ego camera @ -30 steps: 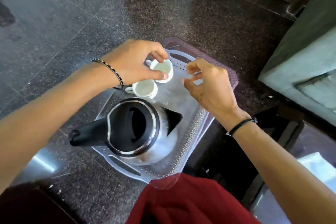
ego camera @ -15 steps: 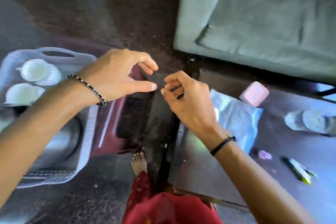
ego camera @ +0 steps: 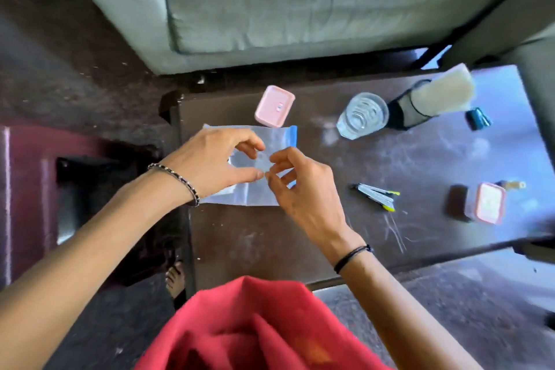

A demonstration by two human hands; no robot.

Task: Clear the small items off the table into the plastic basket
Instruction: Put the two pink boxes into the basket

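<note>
A clear plastic zip bag [ego camera: 271,137] with a blue edge lies flat at the left end of the dark table [ego camera: 300,237]. My left hand [ego camera: 210,165] and my right hand [ego camera: 303,189] hover close together over its middle, fingers curled and apart; I cannot tell whether they touch it. A small pink box [ego camera: 274,106] sits just beyond the bag. Further right are a clear glass [ego camera: 362,116], a bundle of pens [ego camera: 377,195] and a second pink-lidded box [ego camera: 489,203]. The plastic basket is out of view.
A black holder with a white block [ego camera: 420,105] and a small teal item [ego camera: 479,120] stand at the table's far right. A grey sofa [ego camera: 270,0] runs behind the table. A maroon stool [ego camera: 30,189] is on the left, and my red garment [ego camera: 255,324] is below.
My view has swung right from the basket with the kettle and cups to the table. Both hands moved with it and now sit over the plastic bag, holding nothing.
</note>
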